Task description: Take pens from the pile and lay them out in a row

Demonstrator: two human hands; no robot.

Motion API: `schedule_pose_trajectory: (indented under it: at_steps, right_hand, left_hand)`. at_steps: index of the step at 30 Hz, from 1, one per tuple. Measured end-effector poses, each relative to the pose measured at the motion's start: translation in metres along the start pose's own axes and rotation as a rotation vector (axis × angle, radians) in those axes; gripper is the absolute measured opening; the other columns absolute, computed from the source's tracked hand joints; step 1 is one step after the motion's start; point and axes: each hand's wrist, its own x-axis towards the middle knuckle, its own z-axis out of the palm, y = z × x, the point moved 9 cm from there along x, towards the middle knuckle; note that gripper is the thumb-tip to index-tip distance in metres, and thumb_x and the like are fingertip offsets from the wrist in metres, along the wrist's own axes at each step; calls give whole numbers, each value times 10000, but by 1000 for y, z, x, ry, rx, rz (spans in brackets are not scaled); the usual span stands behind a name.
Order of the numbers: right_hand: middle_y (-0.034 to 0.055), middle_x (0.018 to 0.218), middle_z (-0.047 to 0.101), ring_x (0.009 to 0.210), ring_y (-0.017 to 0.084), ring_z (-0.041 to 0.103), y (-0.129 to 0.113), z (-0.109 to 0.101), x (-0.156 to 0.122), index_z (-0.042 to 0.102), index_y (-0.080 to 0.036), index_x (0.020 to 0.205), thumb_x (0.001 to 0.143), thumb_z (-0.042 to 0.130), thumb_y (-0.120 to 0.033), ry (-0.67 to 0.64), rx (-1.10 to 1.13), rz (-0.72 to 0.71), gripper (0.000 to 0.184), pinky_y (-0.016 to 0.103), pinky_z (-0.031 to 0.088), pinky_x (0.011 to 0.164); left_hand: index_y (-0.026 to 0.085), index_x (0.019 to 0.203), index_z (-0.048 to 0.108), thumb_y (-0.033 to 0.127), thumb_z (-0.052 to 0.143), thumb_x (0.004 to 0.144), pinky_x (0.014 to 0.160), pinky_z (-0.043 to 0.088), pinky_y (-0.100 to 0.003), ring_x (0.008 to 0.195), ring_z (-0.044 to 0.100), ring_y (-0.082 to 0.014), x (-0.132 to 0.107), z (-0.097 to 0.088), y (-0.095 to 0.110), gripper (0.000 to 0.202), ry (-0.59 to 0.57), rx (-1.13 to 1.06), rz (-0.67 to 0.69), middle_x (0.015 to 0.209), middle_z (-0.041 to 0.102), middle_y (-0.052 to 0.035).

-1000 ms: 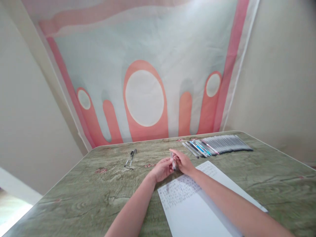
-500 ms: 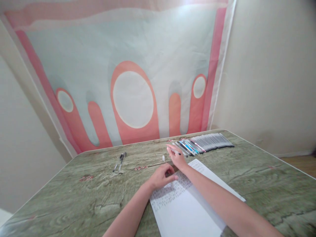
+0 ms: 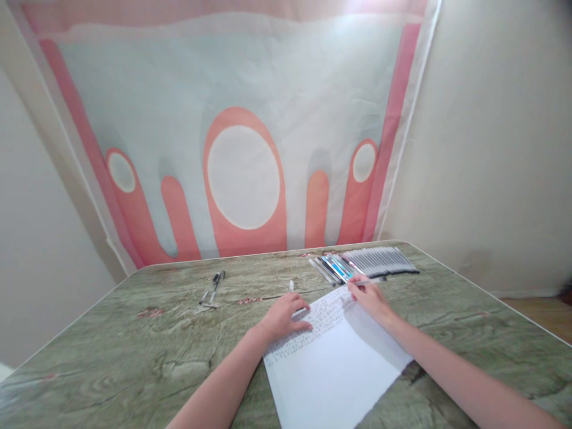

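Note:
A sheet of white paper (image 3: pixel 326 375) lies at an angle on the table, rows of small handwriting across its upper part. My left hand (image 3: pixel 283 317) rests on the sheet's upper left edge, fingers apart and nothing held. At the upper right edge of the sheet, my right hand (image 3: pixel 369 300) is closed around a slim pen (image 3: pixel 374 280), which points off to the right with its dark end outward. The pinching fingertips touch or hover just over the paper; I cannot tell which.
A long row of pens (image 3: pixel 384 261), mostly clear with some coloured ones at its left, lies behind my right hand. A small whitish piece (image 3: pixel 291 285) sits beyond my left hand. Pen parts (image 3: pixel 215 286) lie farther left on the wood-patterned table (image 3: pixel 134 345). Behind hangs a patterned cloth (image 3: pixel 241 71).
My right hand has moved right and nearer with the pen, from beyond the paper's top to its upper right edge. The sheet has shifted slightly left, and so has my left hand.

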Motion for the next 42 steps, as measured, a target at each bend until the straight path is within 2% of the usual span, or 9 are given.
schedule_pose_trajectory:
  at_steps: [3,7,11,17,26,42]
  right_hand:
    - [-28,495,527,455,128,510,15,-18,-12,516,-180,752,736,441,-339,4,7,35,177,227,388,463]
    - [-27,534,543,480,130,526,21,-26,-19,499,-189,728,731,454,-334,22,-11,39,152,230,394,481]
    - [-37,476,522,453,127,509,23,-24,-21,492,-188,677,749,434,-344,13,-58,29,181,232,384,484]
    - [-8,564,573,530,142,528,19,-24,-20,504,-179,673,751,412,-330,13,-126,-49,194,241,376,521]
    - [-28,532,499,518,123,465,20,-22,-19,479,-176,657,747,409,-288,-10,-220,-83,160,219,315,491]
    - [-27,535,484,509,114,442,19,-19,-20,492,-172,661,736,414,-283,-25,-176,-71,155,218,299,483]
  left_hand:
    - [234,947,618,471,569,669,824,341,-299,906,460,-193,0,1,-4,369,-6,4,-2,962,535,-66]
    - [234,956,629,455,560,684,829,346,-302,904,467,-194,0,0,-5,357,-1,-23,9,957,546,-69]
    - [232,962,629,449,552,693,836,349,-309,906,469,-194,0,-1,-5,355,6,-17,-7,963,543,-71]
    - [234,978,625,439,543,705,848,345,-313,911,468,-191,0,0,-6,352,0,-13,-1,966,533,-73]
    - [238,975,627,454,517,722,840,351,-315,904,465,-182,0,1,-3,351,-24,46,4,974,523,-71]
    - [247,994,614,457,493,741,838,350,-309,909,457,-173,0,3,-4,350,-48,101,13,975,513,-59]
